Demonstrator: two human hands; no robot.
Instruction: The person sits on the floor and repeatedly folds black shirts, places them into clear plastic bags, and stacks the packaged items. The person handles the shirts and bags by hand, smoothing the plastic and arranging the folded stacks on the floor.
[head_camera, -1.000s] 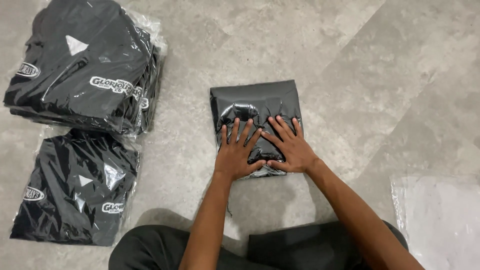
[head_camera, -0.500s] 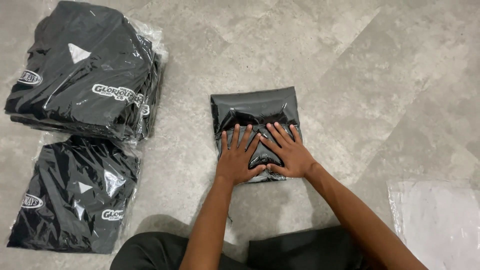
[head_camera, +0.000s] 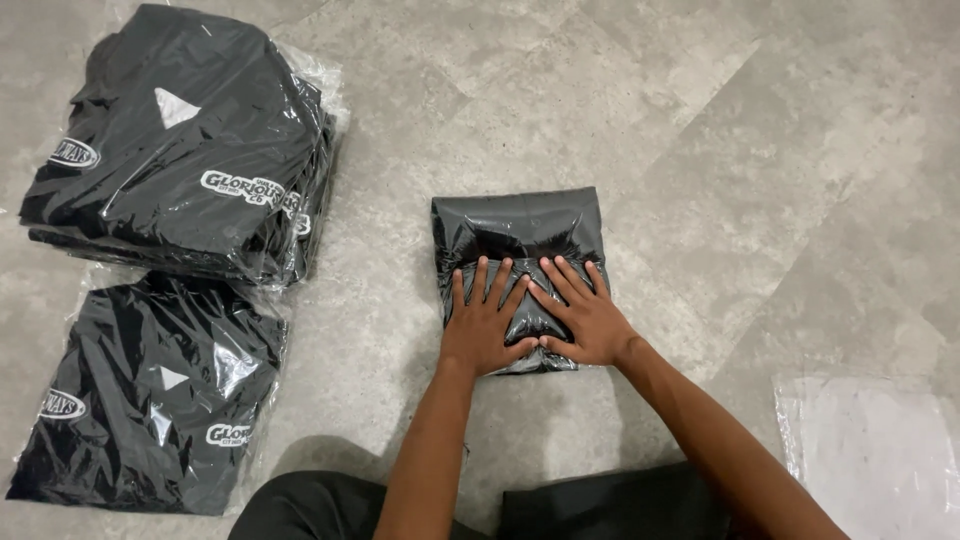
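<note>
A folded grey-black plastic bag bundle (head_camera: 520, 225) lies on the grey stone floor in front of me. Both hands press flat on its near half, fingers spread. My left hand (head_camera: 482, 325) covers the near left part and my right hand (head_camera: 580, 315) the near right part, thumbs almost touching. Neither hand grips anything; the palms rest on the plastic.
At the far left sits a stack of black garments in clear plastic bags (head_camera: 185, 150). One more bagged black garment (head_camera: 150, 395) lies nearer, at the left. A sheet of clear plastic bags (head_camera: 870, 450) lies at the lower right. My dark-trousered knees (head_camera: 330, 505) are at the bottom.
Both hands stay pressed on the folded bag, shifted slightly toward its near edge. The view has drifted a little; the stacks have not moved.
</note>
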